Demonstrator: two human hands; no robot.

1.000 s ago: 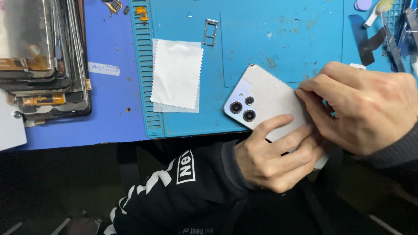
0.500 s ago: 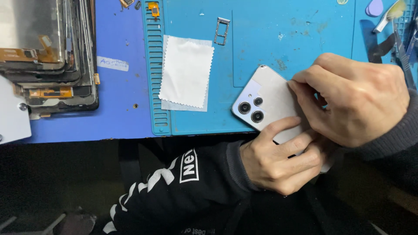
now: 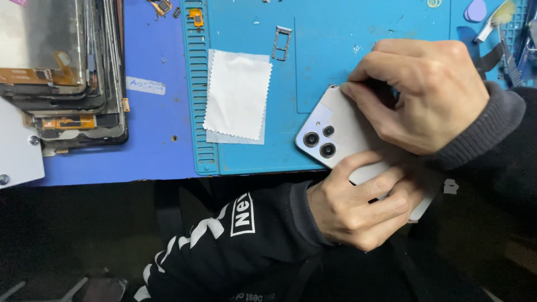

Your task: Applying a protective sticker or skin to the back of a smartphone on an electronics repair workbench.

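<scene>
Black sleeves come in from the near edge, and the left hand is curled around the lower end of a white, flat smartphone with three round camera lenses, fingers wrapped over its back and clamping it. Above it, the right hand is bent over the upper long edge, fingertips pinched tight against the rim near the top corner; whether anything sits between them, I cannot tell. The phone lies back-up and tilted, half on the near edge of the teal silicone work mat, its lower end hanging out over the dark lap. It looks light, stiff and slick, likely a fragile thing if bent, so the edges and corners seem the sensible places to hold, well clear of the lenses. Further along, a white cloth wipe with pinked edges lies flat on the mat, and beyond it a small metal card tray, nothing in it. Far left, on the blue table, a stack of bare phone screens with orange ribbon cables. Top right, a grid tray of tools, contents hard to make out.
</scene>
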